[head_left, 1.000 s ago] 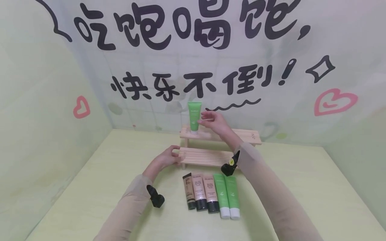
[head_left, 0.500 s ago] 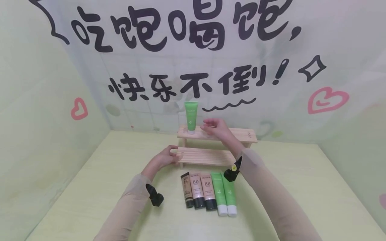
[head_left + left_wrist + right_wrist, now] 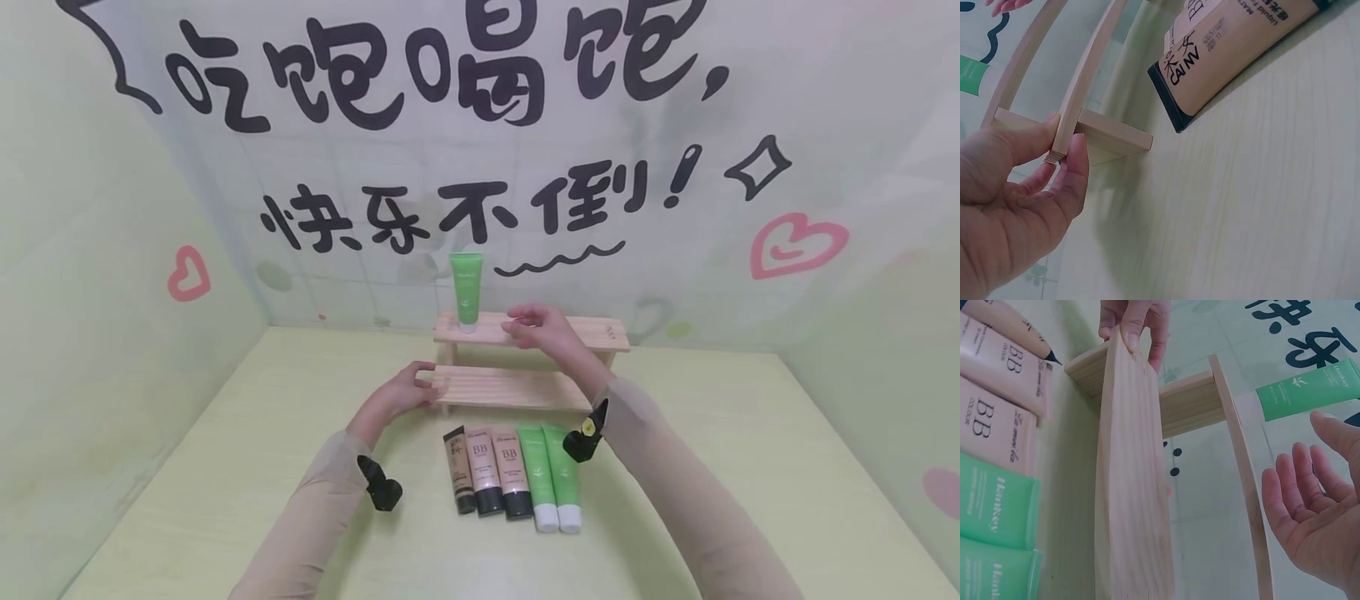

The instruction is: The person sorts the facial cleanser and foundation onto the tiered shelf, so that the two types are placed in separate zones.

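Observation:
A two-tier wooden display stand (image 3: 510, 385) is set near the back wall. My left hand (image 3: 405, 392) pinches the left end of its lower board between thumb and fingers, as the left wrist view shows up close (image 3: 1035, 187). On the upper board's left end a green squeeze tube (image 3: 467, 290) stands upright on its white cap. My right hand (image 3: 542, 327) is over the middle of the upper board, right of that tube and apart from it. In the right wrist view its fingers (image 3: 1291, 494) are loosely bent and hold nothing.
In front of the stand, a row of tubes lies flat: a brown foundation tube (image 3: 459, 471), two pink BB cream tubes (image 3: 482, 460) and two green tubes (image 3: 538, 475). Behind the stand rises a wall (image 3: 337, 283) with black lettering.
My right hand has drawn away from the upright green tube, to the right and lower over the upper board. My left hand keeps its grip. The whole head view has shifted slightly.

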### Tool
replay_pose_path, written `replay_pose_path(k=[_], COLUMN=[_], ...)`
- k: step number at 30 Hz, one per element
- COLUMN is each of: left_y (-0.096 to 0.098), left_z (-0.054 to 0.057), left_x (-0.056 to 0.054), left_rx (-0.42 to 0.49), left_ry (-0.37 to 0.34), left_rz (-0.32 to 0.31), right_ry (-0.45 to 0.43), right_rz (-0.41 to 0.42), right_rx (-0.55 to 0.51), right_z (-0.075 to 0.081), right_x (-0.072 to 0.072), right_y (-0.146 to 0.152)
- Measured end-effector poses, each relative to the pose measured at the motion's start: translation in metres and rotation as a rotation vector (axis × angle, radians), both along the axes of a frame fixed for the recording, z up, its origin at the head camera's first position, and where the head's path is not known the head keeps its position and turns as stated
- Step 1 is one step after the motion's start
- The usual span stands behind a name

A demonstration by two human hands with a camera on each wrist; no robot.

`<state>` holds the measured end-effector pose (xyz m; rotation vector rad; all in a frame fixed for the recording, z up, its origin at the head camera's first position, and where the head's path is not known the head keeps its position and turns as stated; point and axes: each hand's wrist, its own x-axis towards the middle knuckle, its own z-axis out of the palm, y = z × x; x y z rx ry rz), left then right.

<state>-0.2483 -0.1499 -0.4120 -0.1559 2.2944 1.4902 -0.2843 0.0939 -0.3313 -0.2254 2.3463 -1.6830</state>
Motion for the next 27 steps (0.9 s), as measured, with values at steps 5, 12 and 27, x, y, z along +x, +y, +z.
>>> replay_pose_path(k=[5, 12, 27], left_y=[-0.002, -0.001, 0.0], left_z=[0.002, 0.002, 0.001], left_x=[0.002, 0.002, -0.002], left_rx=[0.002, 0.006, 0.0], left_ry=[-0.013, -0.024, -0.027], left_rz=[-0.001, -0.002, -0.006], right_ry=[0.001, -0.013, -0.036], right_rz=[0.008, 0.012, 0.038], right_rx=[0.01, 0.026, 0.003], right_z=[-0.001, -0.006, -0.02], right_x=[0.005, 0.011, 0.023], right_y=[0.004, 0.011, 0.024])
